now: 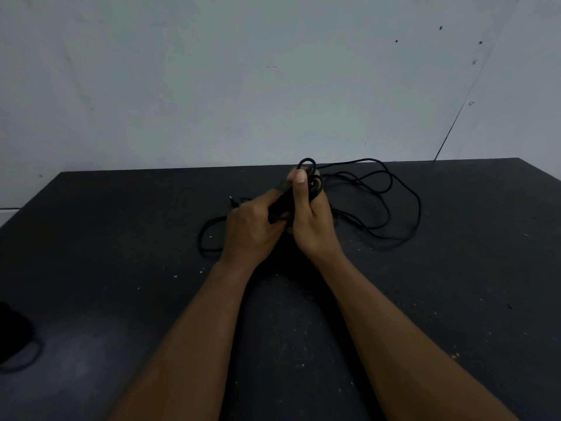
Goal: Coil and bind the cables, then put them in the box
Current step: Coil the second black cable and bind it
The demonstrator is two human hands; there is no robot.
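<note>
Now | left hand [252, 230]: fingers curled round the gathered end of the thin black cable [317, 183] | right hand [314, 221]: clamped on the same bundle, thumb upright | cable's remainder: loose loops sprawled on the dark speckled tabletop [121, 253], mostly right of both hands

The cable [317, 182] was black. The tabletop [121, 238] was dark charcoal, speckled all over with small pale flecks. The wall [212, 86] was pale grey-blue with a few dark spots. An object [12, 332] at the left edge was black.
</note>
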